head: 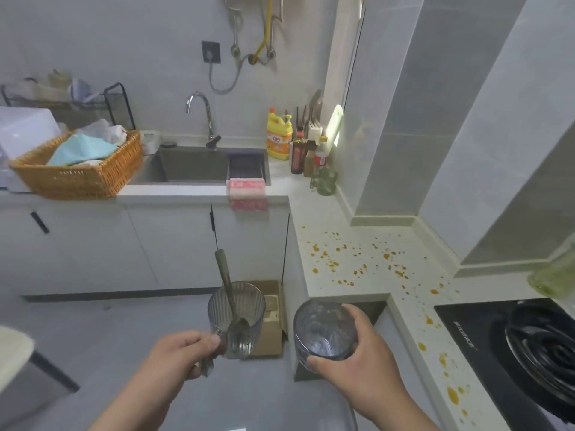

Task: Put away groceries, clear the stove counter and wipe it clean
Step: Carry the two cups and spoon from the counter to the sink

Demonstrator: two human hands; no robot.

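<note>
While both hands are full, the room lists as follows, biggest item first.

Counter (314,209): pale, L-shaped, running from the sink round to the stove. The stove stretch holds no loose items in view, so clearing looks nearly done and wiping not yet begun.

Stove (466,325): black top, burner ring at far right, partly out of view.

Sink (193,166): steel, under the tap (199,110), well ahead of the person. Probably where the glasses are bound.

Basket (77,178): wicker, holding cloths, left of the sink.

Cardboard box (270,334): on the floor against the cupboards, in the corner of the L. Something to step round on the way to the sink.

Pink cloth (247,194): draped over the counter edge beside the sink, handy for wiping.

Bottles: a yellow detergent jug (279,141) and darker ones, grouped in the far corner.

Right hand (357,359): wrapped round a plain glass (323,328), thumb below, fingers over the rim side.

Left hand (183,353): fingers curled on the near side of a ribbed glass (236,318), seemingly at a handle. The glass is kept upright, so the spoon stays in.

Spoon (225,281): leaning inside the ribbed glass.

Orange spatters (357,259): scattered over the counter from the corner to the stove.
</note>
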